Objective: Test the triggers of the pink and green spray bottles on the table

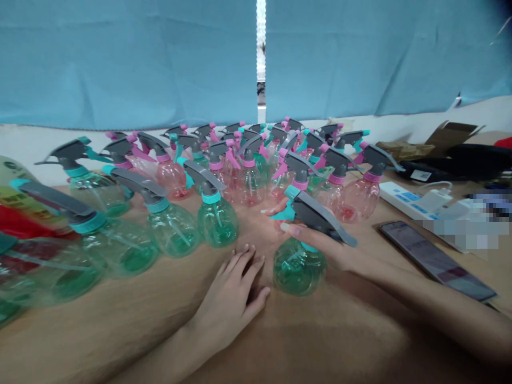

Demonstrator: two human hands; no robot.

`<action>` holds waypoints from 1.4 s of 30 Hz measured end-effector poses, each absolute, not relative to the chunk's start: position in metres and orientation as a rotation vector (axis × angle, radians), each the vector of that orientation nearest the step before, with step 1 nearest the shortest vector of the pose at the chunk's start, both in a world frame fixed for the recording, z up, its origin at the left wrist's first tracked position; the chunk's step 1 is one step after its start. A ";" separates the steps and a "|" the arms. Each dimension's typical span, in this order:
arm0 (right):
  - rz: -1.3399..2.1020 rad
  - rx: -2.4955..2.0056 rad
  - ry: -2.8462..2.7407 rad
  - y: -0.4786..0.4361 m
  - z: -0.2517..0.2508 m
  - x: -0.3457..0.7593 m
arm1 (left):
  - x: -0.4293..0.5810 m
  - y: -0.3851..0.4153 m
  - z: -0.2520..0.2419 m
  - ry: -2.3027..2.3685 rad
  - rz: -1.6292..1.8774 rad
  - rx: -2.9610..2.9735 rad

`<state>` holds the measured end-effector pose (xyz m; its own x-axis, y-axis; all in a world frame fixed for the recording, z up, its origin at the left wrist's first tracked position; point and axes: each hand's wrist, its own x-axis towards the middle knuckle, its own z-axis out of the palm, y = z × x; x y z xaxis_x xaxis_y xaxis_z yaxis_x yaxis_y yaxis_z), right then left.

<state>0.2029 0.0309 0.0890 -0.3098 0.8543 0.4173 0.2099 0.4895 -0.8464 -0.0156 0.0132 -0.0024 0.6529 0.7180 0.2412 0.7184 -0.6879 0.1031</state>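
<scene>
My right hand (316, 238) is closed around the neck of a green spray bottle (299, 269) with a grey and turquoise trigger head. That bottle stands upright on the wooden table, its nozzle towards the left. To its left, my left hand (232, 288) lies palm down on the table, fingers stretched out and holding nothing. The nearest other bottle is a green spray bottle (218, 221) just beyond my left fingertips. Part of my right hand's fingers is hidden behind the trigger head.
Several green spray bottles (173, 229) line the left side, and pink ones (251, 184) crowd the back. On the right lie a phone (436, 258), a white power strip (404, 200) and a cardboard box (452, 138). Behind hangs a blue curtain (160, 58).
</scene>
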 end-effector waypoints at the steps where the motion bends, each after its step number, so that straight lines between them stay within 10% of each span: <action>1: 0.864 -0.884 -1.788 0.031 0.089 0.203 | -0.016 0.013 -0.002 -1.238 -0.406 -2.853; 42: 0.811 -0.929 -1.884 0.031 0.098 0.203 | -0.017 0.013 -0.002 -1.206 -0.426 -2.819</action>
<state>0.2027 0.0313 0.0977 -0.3521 0.8424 0.4079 0.2828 0.5112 -0.8116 -0.0169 0.0127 -0.0023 0.6589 0.7027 0.2685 0.7153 -0.6958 0.0655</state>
